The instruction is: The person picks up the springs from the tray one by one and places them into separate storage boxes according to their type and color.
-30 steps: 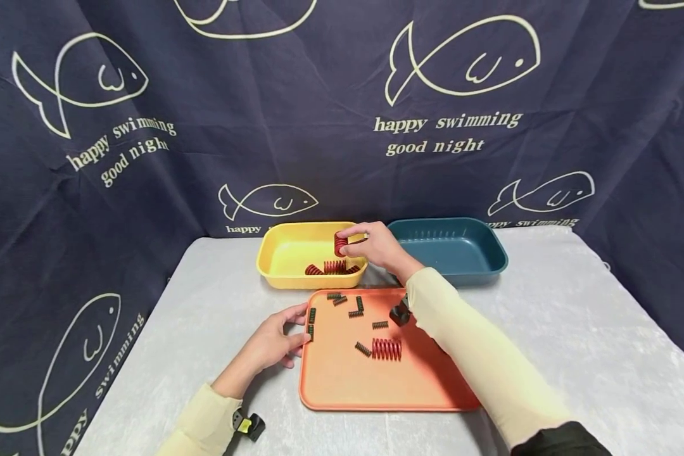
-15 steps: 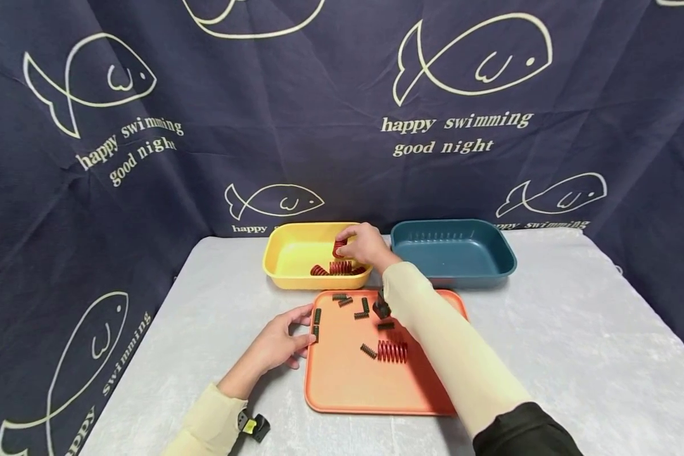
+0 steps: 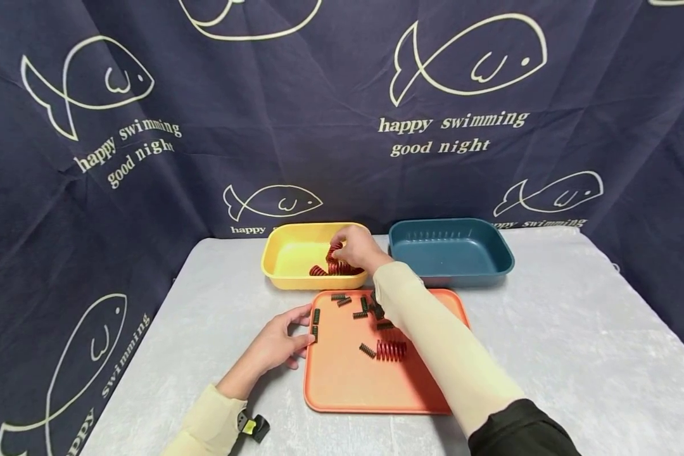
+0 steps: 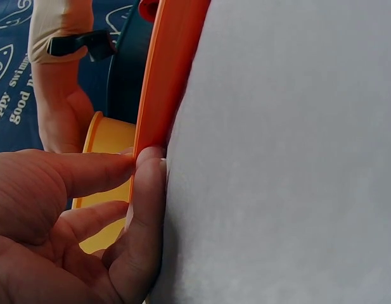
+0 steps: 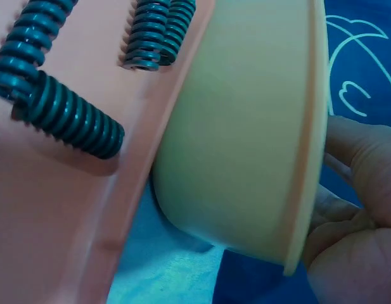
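A: Position of the red spring (image 3: 333, 249)?

B: At the right hand's (image 3: 358, 248) fingertips, pinched between thumb and finger, at the near right part of the yellow bin (image 3: 296, 283). Other red springs (image 3: 342, 268) lie just below; contact cannot be told. Long axis tilted, upper end seeming to lean right.

A: And the left hand (image 3: 276, 341)?

B: Well apart, nearer the person; thumb and fingers grip the left rim of the orange tray (image 3: 353, 392). Right is the nearer hand.

A: Writing?

B: Backdrop cloth (image 3: 330, 107), pale print (image 3: 454, 122): "happy swimming", "good night". No brand legible.
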Available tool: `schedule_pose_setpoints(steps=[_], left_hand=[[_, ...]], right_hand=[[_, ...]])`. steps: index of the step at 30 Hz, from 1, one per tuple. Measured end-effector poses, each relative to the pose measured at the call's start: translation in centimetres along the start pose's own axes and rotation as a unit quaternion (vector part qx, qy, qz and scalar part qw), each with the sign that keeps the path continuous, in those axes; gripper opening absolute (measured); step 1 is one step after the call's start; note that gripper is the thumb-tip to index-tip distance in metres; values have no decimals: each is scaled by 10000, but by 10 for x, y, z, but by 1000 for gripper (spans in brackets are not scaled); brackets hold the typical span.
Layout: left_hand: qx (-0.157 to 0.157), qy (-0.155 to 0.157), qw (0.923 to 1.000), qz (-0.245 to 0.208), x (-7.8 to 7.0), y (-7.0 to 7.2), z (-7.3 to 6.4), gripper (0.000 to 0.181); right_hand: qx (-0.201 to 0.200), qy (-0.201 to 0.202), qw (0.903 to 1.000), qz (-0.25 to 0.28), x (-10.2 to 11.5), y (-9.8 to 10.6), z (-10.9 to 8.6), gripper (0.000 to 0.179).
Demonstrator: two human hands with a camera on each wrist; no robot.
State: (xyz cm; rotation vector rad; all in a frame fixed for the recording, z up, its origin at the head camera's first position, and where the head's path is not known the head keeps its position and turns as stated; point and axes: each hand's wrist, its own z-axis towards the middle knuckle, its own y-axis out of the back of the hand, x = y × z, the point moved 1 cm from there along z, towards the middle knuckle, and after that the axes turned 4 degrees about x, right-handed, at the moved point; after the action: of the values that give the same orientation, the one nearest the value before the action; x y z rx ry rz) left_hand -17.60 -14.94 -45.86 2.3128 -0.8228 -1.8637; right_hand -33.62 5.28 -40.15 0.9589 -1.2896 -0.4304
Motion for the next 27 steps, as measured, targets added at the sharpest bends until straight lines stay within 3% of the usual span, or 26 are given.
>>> schedule_pose_setpoints(steps=[5, 14, 24, 27], left_hand=[[7, 0, 10000, 3, 0, 0, 0, 64], [-41, 4, 10000, 17, 2, -1, 0, 65], [-64, 54, 10000, 38, 3, -1, 1, 65], [-41, 73, 9999, 68, 2, -1, 1, 65]], right_hand=[[167, 197, 9986, 467, 0, 12, -12, 26], [407, 949, 9879, 1159, -4, 38, -41, 38], [782, 1003, 9744, 1852, -21, 59, -91, 40], [815, 1219, 9690, 1988, -29, 59, -108, 39]])
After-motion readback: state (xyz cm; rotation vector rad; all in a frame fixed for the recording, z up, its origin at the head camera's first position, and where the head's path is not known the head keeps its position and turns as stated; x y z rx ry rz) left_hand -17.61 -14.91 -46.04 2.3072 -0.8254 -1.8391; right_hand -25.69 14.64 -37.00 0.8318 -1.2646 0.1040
